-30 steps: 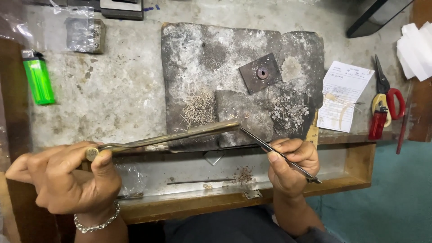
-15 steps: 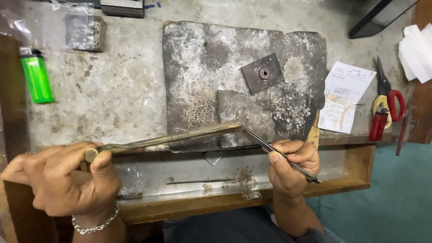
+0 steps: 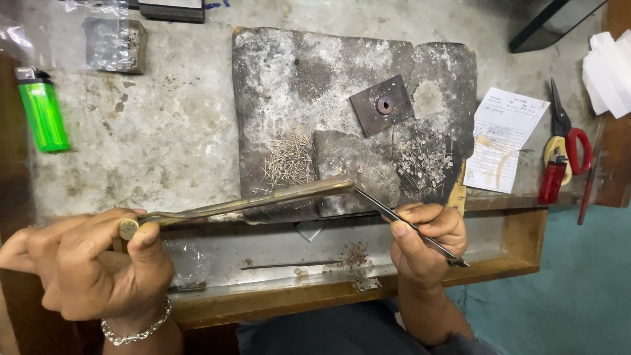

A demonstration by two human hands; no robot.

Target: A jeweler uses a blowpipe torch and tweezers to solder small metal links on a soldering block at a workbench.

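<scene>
Green plastic lighter (image 3: 43, 112) lies at the bench's left edge. Left hand (image 3: 92, 263) grips a long brass blowpipe (image 3: 243, 202) over the front edge; right hand (image 3: 427, 240) pinches thin steel tweezers (image 3: 407, 223) meeting its tip. White printed slip (image 3: 506, 135) lies near the right edge.

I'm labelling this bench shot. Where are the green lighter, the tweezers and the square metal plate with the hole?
green lighter (image 3: 44, 115), head view, middle of its green body.
tweezers (image 3: 378, 205), head view, shaft near the tip.
square metal plate (image 3: 371, 113), head view, flat face beside the hole.
</scene>
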